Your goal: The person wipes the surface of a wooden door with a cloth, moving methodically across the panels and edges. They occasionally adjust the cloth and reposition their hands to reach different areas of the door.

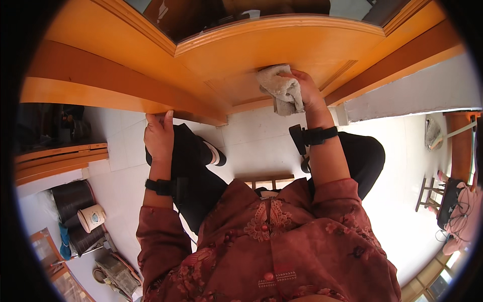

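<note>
Overhead, an orange wooden door (282, 48) with a glazed upper panel fills the top of the view, its frame and mouldings bending with the lens. Below it spreads a white tiled floor (256, 146), running from the door's foot out to both sides. The person sits on a low wooden stool (265, 180), of which only a few slats show between the legs, and wears a dark red patterned jacket (271, 241) and black trousers (201, 176).

To the right, well apart from the door, a small wooden stool (426, 194) stands on the tiles near a heap of pink cloth (465, 211). To the left, below a stack of orange wooden boards (55, 161), sit dark cylindrical containers (73, 199) with a pale cup-shaped tub (91, 218) resting against them.

The right hand (307, 90) is closed on a beige cleaning cloth (282, 88), which is crumpled and pressed flat against the lower panel of the door, near its middle. The cloth covers the fingers, so only the back of the hand and the thumb side show. A black strap (314, 136) circles that wrist.

The left hand (160, 133) grips the bottom edge of the door, fingers curled over it and out of sight, thumb up against the wood. A black band (160, 186) sits on that wrist too.
</note>
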`<state>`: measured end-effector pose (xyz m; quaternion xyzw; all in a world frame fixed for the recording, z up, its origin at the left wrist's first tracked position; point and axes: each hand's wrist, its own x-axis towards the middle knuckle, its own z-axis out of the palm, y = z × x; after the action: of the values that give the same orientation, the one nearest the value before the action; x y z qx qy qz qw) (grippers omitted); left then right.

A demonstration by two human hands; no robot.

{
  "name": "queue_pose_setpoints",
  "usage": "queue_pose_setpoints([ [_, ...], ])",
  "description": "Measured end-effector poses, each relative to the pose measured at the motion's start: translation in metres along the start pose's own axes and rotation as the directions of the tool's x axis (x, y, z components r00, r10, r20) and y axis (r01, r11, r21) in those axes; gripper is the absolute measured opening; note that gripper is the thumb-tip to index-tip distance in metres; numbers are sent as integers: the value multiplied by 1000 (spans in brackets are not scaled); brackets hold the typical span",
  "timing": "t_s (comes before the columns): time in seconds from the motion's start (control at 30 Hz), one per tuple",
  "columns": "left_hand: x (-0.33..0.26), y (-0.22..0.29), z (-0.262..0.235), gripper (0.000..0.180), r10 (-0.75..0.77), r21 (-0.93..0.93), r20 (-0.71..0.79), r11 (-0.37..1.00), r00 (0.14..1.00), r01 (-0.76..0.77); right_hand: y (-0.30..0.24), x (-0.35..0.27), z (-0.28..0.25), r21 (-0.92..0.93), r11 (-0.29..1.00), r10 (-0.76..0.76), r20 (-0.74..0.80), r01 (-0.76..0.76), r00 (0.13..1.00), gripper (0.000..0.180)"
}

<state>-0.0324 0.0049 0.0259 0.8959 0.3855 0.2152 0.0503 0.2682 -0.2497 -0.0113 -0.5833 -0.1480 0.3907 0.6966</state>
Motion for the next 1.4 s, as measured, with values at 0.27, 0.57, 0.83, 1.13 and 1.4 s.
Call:
queue_pose_setpoints([
  [0.27,3,1,1,45,-39,2,63,999,997,39,109,38,-29,-140,973,177,-73,-186,982,35],
  [0.57,8,5,3,34,-36,-105,59,994,998,42,265,88,-72,-160,935,264,-281,-317,923,26],
  [0.83,7,8,4,31,23,-148,5,989,1000,-22,237,84,-53,-231,951,177,-135,-204,975,32],
  [1.13,4,2,1,48,14,18,31,1000,999,-14,46,19,22,-116,991,67,17,-65,998,34],
  [1.4,1,0,1,51,4,33,33,999,999,-5,20,11,27,107,993,42,27,-45,999,33],
])
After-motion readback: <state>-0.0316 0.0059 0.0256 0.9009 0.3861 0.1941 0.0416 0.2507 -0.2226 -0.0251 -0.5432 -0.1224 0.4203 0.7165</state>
